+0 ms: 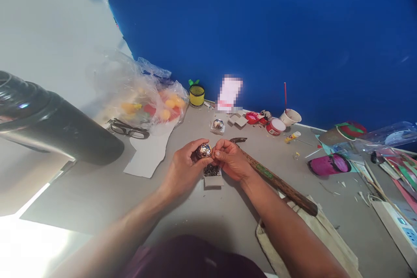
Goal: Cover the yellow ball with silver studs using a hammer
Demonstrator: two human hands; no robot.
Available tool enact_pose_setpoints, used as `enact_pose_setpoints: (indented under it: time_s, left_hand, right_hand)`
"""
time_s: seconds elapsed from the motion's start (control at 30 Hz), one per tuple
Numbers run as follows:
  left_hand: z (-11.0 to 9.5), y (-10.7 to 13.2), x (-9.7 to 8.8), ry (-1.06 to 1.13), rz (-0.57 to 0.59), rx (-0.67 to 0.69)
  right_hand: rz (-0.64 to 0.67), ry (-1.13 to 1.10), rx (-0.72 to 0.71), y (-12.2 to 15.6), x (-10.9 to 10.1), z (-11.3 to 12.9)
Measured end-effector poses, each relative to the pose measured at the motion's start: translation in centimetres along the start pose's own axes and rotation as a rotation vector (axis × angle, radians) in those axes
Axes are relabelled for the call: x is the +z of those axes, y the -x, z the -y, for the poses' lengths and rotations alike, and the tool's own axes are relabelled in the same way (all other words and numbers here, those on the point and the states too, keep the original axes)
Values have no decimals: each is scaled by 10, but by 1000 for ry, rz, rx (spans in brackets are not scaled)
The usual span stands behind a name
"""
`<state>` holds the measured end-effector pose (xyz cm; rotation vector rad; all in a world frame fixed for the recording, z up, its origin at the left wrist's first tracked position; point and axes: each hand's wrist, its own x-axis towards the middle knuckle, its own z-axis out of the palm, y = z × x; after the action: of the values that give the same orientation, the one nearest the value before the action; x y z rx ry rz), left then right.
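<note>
My left hand [182,165] grips a shiny silver ball [204,150] whose surface looks covered in rounded metal tack heads. At the ball's right side, the fingertips of my right hand [235,163] are pinched together; whatever they hold is too small to make out. Just below both hands sits a small open box [213,181] filled with dark, glinting small pieces. A second shiny ball [218,124] rests on a small pale base beyond my hands. A claw hammer [280,184] lies beside my right forearm, its head partly behind my right hand.
Glasses [128,129] and white paper [148,152] lie left, near a large dark cylinder [65,121] and a plastic bag [163,100]. Rightward are a paper cup [290,117], a purple cup [329,165] and a power strip [394,226]. Cloth [312,243] lies under my right forearm.
</note>
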<state>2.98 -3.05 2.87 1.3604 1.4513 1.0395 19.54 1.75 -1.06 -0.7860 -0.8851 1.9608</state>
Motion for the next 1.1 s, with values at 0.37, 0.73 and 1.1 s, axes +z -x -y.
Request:
enact_pose_setpoints:
  time_s: [0.37,0.73,1.1]
  left_hand:
    - [3,-2,-3,30,-6,-16]
    - [0,-1,-3,-8,-2,-41]
    - [1,-1,-3,-4,-12,-36]
  right_hand:
    - [5,107,-86,0,0,-2]
    - [17,136,-103,-1,-2,-4]
    - [24,159,-131,-3,-4,-9]
